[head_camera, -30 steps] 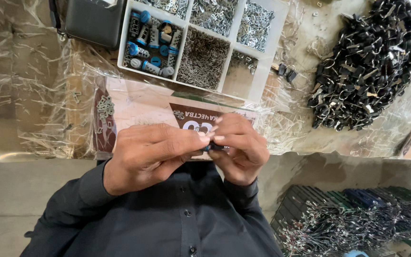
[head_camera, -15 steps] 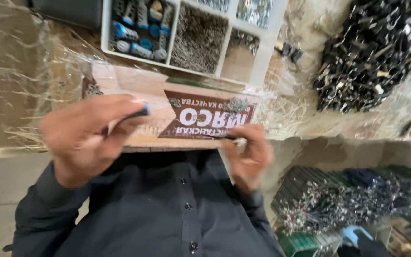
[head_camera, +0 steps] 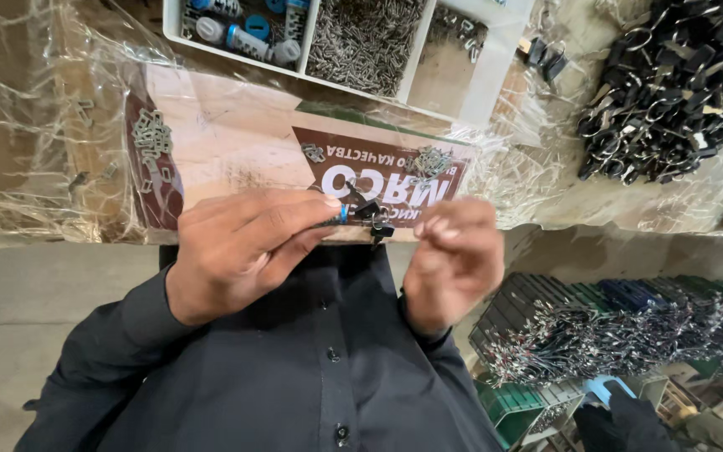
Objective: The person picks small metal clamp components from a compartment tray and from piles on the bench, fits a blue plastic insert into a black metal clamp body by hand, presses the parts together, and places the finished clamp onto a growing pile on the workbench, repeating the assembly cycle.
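While plastic sheeting [head_camera: 60, 151] is covering the whole worktop, a flat cardboard sheet [head_camera: 236, 138] with a dark red printed panel is lying across the middle of it, small loose metal bits scattered over its surface. Beyond it, at the far edge, a white compartment tray [head_camera: 479, 79] is holding blue-capped pieces on the left and fine metal pins in the middle section. To the far right, a large heap of black clips with metal rings [head_camera: 671, 84] is resting on the plastic. Down at the near right, below the table edge, green crates [head_camera: 529, 402] are carrying bundles of similar wire parts, and a blue-gloved hand [head_camera: 604, 389] of another person is showing beside them.

Close to the dark shirt [head_camera: 294, 368], the left hand [head_camera: 240, 251] is curling mostly closed, its thumb and forefinger pinching a small tool with a blue band [head_camera: 340, 215]. Just right of it, the right hand [head_camera: 453, 259] is half closed, fingertips bunched at a small black clip [head_camera: 372, 216]; whether it grips the clip I cannot tell. That clip is sitting between the two hands, over the near edge of the cardboard.
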`<state>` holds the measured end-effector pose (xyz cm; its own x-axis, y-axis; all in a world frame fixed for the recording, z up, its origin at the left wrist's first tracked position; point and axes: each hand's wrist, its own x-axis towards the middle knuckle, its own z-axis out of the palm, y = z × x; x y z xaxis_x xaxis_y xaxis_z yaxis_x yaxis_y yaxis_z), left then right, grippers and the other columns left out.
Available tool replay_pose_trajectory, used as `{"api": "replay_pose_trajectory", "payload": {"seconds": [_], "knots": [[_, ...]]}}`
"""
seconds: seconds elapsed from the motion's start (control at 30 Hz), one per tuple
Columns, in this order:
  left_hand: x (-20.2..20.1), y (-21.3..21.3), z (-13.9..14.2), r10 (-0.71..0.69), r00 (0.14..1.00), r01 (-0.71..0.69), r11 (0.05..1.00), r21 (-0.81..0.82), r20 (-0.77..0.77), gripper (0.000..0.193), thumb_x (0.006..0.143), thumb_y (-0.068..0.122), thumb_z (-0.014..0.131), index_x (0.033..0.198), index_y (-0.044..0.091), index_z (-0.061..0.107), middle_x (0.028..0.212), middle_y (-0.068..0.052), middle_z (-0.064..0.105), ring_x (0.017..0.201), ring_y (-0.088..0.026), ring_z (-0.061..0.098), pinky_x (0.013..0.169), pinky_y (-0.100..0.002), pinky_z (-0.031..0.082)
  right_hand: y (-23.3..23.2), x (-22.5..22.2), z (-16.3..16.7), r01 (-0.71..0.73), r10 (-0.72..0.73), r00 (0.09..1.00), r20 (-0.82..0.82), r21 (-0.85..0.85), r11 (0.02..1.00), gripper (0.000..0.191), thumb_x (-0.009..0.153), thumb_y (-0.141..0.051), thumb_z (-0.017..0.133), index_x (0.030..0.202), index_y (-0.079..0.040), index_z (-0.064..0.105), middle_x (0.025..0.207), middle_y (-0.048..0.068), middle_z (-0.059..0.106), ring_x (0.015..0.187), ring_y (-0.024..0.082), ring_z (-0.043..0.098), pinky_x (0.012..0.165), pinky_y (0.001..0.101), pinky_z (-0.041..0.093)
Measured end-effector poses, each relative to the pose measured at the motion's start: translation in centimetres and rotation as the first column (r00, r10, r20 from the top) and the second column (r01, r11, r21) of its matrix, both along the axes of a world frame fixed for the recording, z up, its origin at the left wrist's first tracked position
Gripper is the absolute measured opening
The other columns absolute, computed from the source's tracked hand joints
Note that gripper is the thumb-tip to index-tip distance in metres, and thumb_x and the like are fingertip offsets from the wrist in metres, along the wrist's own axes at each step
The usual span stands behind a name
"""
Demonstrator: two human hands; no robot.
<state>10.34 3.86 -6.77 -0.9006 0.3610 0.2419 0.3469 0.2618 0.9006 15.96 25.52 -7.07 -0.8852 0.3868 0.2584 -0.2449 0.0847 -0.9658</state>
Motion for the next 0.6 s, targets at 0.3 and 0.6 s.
{"api": "replay_pose_trajectory", "payload": {"seconds": [0.3, 0.6], "knots": [[0.4, -0.1, -0.3, -0.054, 0.998, 0.055, 0.998, 0.025, -0.04, 0.043, 0.09, 0.004, 0.085, 0.128, 0.006, 0.064, 0.109, -0.009, 0.075, 0.091, -0.024, 0.076, 0.076, -0.034, 0.059, -0.4, -1.7, 2.9, -0.385, 0.275, 0.921, 0.275, 0.543, 0.746, 0.041, 0.077, -0.004, 0.094, 0.114, -0.007, 0.075, 0.096, 0.005, 0.063, 0.082, 0.015, 0.058, 0.067, 0.0285, 0.046], [0.3, -0.6, -0.5, -0.138, 0.987, 0.141, 0.989, 0.033, -0.078, 0.049, 0.09, -0.002, 0.081, 0.133, 0.002, 0.058, 0.113, -0.011, 0.073, 0.1, -0.028, 0.076, 0.081, -0.036, 0.061, -0.5, -3.5, 4.9, -0.494, 0.365, 0.867, 0.34, 0.691, 0.529, 0.032, 0.077, -0.008, 0.095, 0.104, -0.011, 0.079, 0.094, 0.001, 0.064, 0.076, 0.017, 0.057, 0.066, 0.031, 0.045]]}}
